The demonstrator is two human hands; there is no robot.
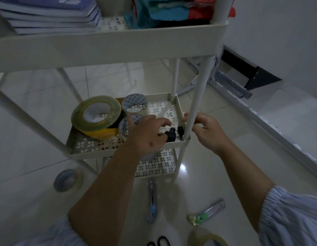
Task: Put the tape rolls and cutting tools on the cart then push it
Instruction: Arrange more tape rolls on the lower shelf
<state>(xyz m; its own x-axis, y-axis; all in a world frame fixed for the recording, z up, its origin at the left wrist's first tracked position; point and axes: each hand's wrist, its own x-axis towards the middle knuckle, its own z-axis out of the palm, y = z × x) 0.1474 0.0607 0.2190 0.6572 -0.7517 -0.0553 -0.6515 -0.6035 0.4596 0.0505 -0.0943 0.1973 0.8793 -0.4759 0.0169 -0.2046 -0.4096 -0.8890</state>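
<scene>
Black tool (171,134) @ left-hand fingers (161,123)

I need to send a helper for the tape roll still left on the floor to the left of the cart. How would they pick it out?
Find the white cart, then the tiled floor by its lower left leg. The clear tape roll lies flat there alone, its core printed with small blue marks; the other floor roll, at the bottom edge, looks yellowish.

tape rolls (99,119) on cart shelf (118,148) | cutters (152,201) on floor (29,121) before cart
</scene>
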